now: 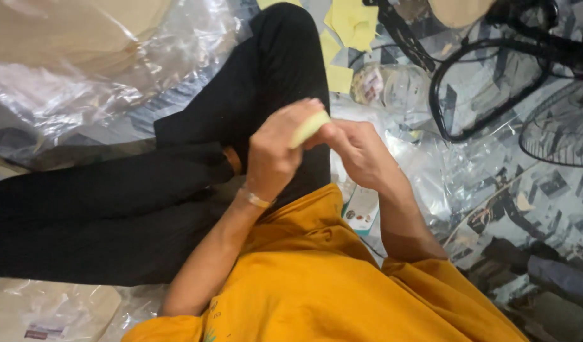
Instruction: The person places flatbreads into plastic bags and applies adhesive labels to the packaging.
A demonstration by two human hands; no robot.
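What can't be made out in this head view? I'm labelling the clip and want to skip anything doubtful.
Head view only:
- Pale yellow piece: mostly covered by the left hand and right hand; its full shape is hidden.
- Fingertips of both hands: curled out of sight.
- Fan grille: cut off by the right edge.
- Small box: half hidden by the yellow shirt.
- Clear bottle: blurred by plastic glare.

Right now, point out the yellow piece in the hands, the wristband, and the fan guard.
Yellow piece (pixel 309 128), head view, on its visible strip between the hands.
Wristband (pixel 255 199), head view, on the band across the left wrist.
Fan guard (pixel 561 130), head view, on its wire grille.
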